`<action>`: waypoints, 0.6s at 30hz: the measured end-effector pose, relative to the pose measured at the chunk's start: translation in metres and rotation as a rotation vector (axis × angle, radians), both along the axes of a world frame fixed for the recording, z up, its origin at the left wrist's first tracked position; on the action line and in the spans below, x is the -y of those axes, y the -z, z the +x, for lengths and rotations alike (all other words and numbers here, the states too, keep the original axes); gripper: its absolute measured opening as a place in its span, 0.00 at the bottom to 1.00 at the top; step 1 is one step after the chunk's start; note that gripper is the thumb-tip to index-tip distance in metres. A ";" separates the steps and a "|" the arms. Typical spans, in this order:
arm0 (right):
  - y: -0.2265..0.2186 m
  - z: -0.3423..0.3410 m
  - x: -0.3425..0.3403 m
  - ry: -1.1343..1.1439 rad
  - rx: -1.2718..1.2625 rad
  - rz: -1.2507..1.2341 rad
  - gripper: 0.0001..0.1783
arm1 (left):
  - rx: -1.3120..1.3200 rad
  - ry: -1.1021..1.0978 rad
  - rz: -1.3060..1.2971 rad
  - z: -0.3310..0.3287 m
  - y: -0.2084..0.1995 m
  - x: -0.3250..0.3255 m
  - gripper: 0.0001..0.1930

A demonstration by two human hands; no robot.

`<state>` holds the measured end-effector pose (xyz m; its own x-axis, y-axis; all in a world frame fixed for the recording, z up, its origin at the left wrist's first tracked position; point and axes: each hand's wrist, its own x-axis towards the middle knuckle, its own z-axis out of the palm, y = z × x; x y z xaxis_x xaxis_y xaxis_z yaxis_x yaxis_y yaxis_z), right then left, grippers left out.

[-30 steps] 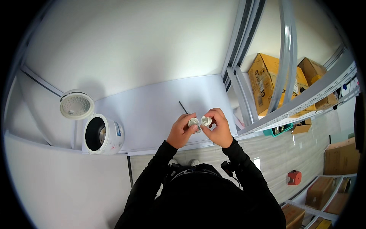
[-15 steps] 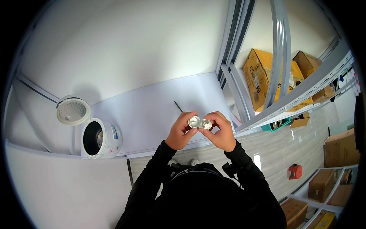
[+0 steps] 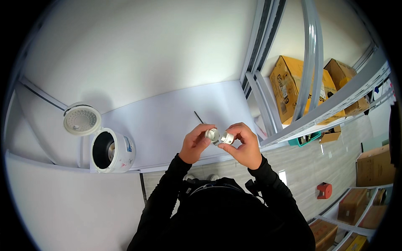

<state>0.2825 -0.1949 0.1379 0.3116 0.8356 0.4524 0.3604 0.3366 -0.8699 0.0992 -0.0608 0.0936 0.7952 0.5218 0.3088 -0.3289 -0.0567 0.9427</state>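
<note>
My left hand [image 3: 194,143] pinches a small round white plastic cup [image 3: 212,134], its hollow side facing up. Between the thumb and fingers of my right hand [image 3: 244,146] is a matching white plastic cap [image 3: 228,138], tilted toward the cup. The two parts are close together over the table's front edge; whether they touch at the lower side I cannot make out. Just beyond my left hand, a thin dark rod [image 3: 198,116] lies on the white table [image 3: 163,121]. Off to the left stands a white rice cooker [image 3: 124,151] with its lid [image 3: 81,120] raised and a dark interior showing.
Grey metal shelving [image 3: 309,62] rises at the right, with a yellow cardboard box [image 3: 287,90] on it. Below are a green bin [image 3: 304,139] and a red stool [image 3: 324,190] on the floor. More brown boxes [image 3: 353,203] sit on a rack at lower right.
The white cap in my right hand has tilted and moved slightly right, widening the gap to the cup. My left hand has shifted slightly left. The whole view has shifted slightly.
</note>
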 end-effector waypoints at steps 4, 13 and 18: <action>-0.014 -0.005 -0.005 -0.003 0.145 0.108 0.25 | 0.020 0.008 0.019 -0.004 -0.001 -0.001 0.21; -0.010 -0.011 -0.006 -0.077 0.106 0.047 0.27 | 0.044 0.010 -0.058 -0.010 -0.010 0.002 0.22; -0.021 -0.011 -0.003 -0.080 0.160 0.072 0.25 | 0.081 0.008 -0.008 -0.006 -0.010 0.001 0.22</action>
